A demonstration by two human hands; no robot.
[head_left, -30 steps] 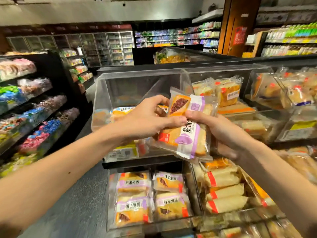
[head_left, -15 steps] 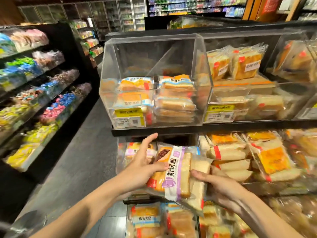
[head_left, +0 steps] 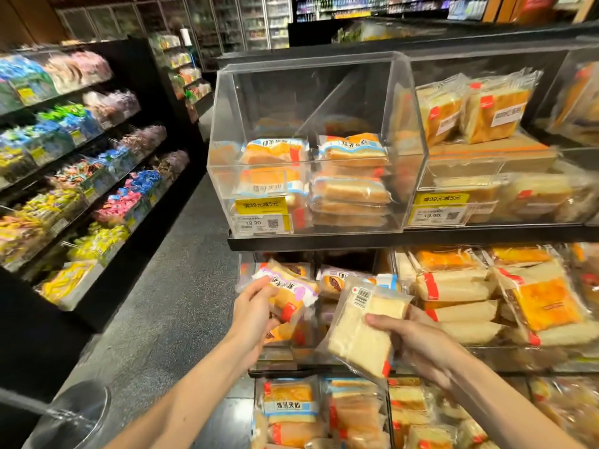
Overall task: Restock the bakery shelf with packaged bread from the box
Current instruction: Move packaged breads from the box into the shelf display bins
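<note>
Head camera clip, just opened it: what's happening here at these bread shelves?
A person is stocking packaged bread in a shop. The left hand holds a purple-labelled bread pack at the middle shelf bin, where similar packs already lie. The right hand holds a second, pale bread pack, barcode side up, in front of the same shelf. The clear bin on the shelf above is only partly filled. Neither pack has been set down yet.

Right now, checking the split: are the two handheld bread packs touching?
Apart. The head view shows shelf stock between the purple-label pack and the barcode pack.
</note>
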